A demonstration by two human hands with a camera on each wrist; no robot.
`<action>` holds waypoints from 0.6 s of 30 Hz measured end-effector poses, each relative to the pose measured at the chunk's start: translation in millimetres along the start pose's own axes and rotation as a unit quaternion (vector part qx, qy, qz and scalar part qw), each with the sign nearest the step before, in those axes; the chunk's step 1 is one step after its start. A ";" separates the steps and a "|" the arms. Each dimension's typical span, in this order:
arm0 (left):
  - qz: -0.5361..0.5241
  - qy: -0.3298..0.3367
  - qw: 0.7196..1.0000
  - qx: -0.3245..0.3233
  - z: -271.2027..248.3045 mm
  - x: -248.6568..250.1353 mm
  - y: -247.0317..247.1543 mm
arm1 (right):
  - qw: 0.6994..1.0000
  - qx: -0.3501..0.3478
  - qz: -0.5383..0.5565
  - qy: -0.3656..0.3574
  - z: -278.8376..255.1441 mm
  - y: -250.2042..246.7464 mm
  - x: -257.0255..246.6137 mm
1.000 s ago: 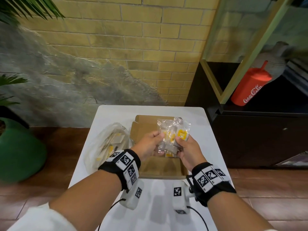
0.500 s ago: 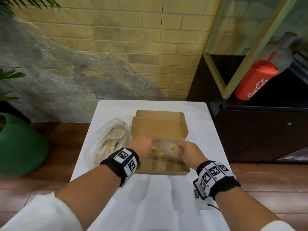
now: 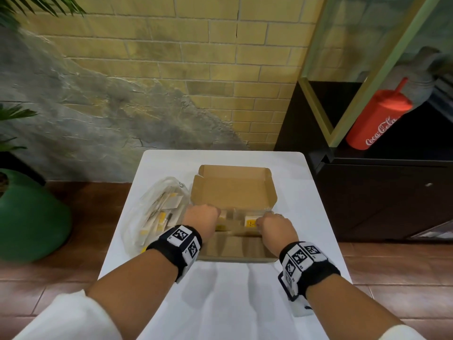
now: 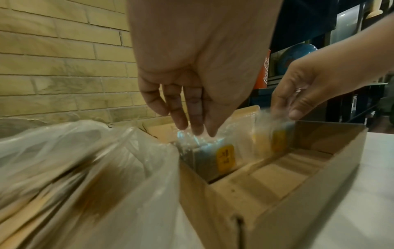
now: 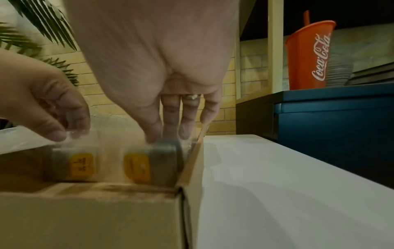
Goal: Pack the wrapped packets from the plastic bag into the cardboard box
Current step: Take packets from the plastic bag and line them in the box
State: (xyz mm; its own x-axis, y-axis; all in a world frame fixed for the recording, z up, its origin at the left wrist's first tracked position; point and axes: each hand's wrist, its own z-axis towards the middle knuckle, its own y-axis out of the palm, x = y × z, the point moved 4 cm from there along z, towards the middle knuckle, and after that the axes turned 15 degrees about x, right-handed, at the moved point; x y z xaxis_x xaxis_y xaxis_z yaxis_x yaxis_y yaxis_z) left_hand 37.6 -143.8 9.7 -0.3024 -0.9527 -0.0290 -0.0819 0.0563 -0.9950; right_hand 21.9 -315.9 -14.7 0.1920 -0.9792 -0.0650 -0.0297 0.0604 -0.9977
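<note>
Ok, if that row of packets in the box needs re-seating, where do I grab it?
From straight above, grip the crinkled clear wrap tops of the packets. They stand upright across the far end of the cardboard box, hemmed by its side walls, so only the tops stick up free.

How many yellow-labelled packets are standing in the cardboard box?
2: left packet under the left hand, right packet beside the box's right wall under the right hand. Others may be hidden behind.

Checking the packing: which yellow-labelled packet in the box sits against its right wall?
The packet the right hand holds, at the cardboard box's right wall; the other packet stands further left, in the left hand.
</note>
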 end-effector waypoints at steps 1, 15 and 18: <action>0.013 0.006 1.000 0.003 0.2 0.8 0.7 | 1.000 0.005 -0.002 -0.001 1.4 -0.4 -1.2; -0.003 -0.022 0.997 0.077 -4.1 0.7 -1.2 | 0.994 0.094 -0.027 0.045 4.2 -6.4 0.4; -0.035 0.021 0.999 0.004 -10.7 13.7 13.4 | 0.994 0.099 0.006 0.034 -2.0 -14.7 -7.0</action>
State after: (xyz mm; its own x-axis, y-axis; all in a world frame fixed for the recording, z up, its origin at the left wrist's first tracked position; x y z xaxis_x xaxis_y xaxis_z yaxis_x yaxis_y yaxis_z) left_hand 22.2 -152.9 -3.0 -0.3363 -0.9407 0.0438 -0.0957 -0.0121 -0.9953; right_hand 19.0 -310.3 0.4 0.1252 -0.9886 -0.0833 0.1632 0.1033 -0.9812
